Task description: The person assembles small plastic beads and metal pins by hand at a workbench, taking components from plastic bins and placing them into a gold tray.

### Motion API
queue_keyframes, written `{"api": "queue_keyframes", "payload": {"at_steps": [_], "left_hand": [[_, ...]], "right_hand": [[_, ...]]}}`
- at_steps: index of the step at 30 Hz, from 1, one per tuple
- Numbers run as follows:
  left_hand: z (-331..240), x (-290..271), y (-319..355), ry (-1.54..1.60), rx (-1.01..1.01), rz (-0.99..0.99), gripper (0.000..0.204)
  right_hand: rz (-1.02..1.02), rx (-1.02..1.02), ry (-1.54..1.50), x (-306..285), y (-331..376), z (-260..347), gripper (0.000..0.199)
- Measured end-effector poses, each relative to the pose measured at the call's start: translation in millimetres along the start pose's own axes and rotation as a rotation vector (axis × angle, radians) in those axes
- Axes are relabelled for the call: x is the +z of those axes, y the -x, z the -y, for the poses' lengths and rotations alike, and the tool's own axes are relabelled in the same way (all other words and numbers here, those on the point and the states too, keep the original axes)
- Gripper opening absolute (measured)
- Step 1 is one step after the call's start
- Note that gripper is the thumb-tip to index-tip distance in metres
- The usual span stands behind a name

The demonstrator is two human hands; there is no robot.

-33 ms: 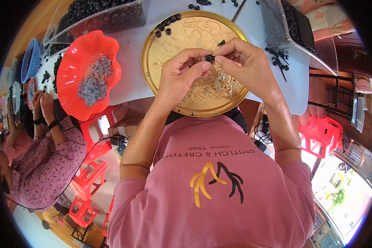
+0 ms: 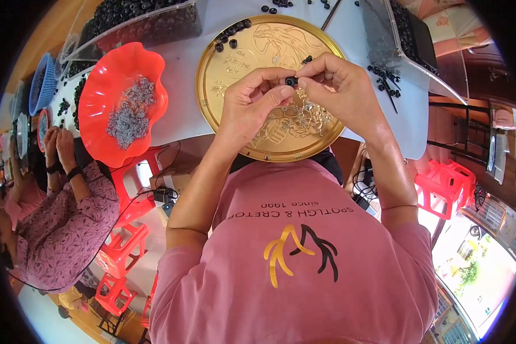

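Note:
Over a round gold tray (image 2: 207,109) both my hands meet at one small black ring-shaped part (image 2: 290,81). My left hand (image 2: 249,103) is closed, pinching the part between thumb and index finger. From the other side my right hand (image 2: 341,92) is closed too, its thumb and fingertip at the part's edge; anything tiny between them cannot be made out. Below the fingers lies a pile of small shiny clear or metallic pieces (image 2: 307,117). Several more black parts (image 2: 233,43) sit along the tray's upper left rim.
Left of the tray, a red wavy-edged bowl (image 2: 100,103) holds small grey metallic pieces. Clear bins of black parts (image 2: 149,26) stand at far left and far right (image 2: 404,40). Loose black parts and a thin dark rod (image 2: 391,94) lie at right. Another person (image 2: 69,223) works at left.

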State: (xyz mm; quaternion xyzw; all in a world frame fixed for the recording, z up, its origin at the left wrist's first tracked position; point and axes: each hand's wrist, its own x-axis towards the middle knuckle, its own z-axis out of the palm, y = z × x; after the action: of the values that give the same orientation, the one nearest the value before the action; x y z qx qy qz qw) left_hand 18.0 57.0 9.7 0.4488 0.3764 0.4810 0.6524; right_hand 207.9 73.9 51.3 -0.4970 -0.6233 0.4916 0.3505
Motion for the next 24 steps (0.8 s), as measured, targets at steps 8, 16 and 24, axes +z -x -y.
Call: {"api": "queue_keyframes", "payload": {"at_steps": [8,16,24], "left_hand": [[4,9,-2,-0.009,-0.035,-0.009,0.021],[4,4,-4,-0.197,0.200,-0.011,0.020],[-15,2,-4,-0.538,0.668,0.029,0.027]], "right_hand": [[-0.083,-0.211,0.391,6,5,6,0.012],[0.098,0.040,-0.039,-13,-10,-2,0.017],[0.388,0.251,-0.511,-19,-12,1,0.032]]}}
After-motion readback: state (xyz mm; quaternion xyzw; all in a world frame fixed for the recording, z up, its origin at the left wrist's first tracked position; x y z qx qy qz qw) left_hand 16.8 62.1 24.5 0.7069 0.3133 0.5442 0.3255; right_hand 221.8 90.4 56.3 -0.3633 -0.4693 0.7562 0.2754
